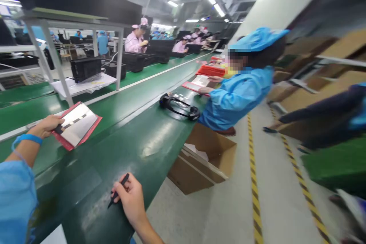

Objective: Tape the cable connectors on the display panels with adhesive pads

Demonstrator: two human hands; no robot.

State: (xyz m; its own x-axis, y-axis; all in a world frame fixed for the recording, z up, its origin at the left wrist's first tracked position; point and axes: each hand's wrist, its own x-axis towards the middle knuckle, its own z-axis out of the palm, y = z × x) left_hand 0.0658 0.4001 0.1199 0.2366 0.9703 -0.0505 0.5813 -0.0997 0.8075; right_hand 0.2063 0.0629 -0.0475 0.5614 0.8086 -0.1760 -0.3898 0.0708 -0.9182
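My left hand [49,125], with a blue band at the wrist, grips the edge of a flat panel [81,126] over the green bench at left. The panel has a bright, reflective face with a dark-and-light strip across it, and a red border or backing shows around it. In my right hand [132,196] is a slim black pen-like tool [118,190], pinched between thumb and fingers. Its pointed end slants down toward the green surface; I cannot tell whether it touches. The panel and the tool are well apart.
Along the green bench [148,133] lies a black headset-like loop [180,108]. A co-worker in blue [237,95] sits beyond it, handling a similar panel by red trays [211,70]. An open cardboard box [200,160] stands below the bench edge. A metal shelf frame [54,57] rises at left.
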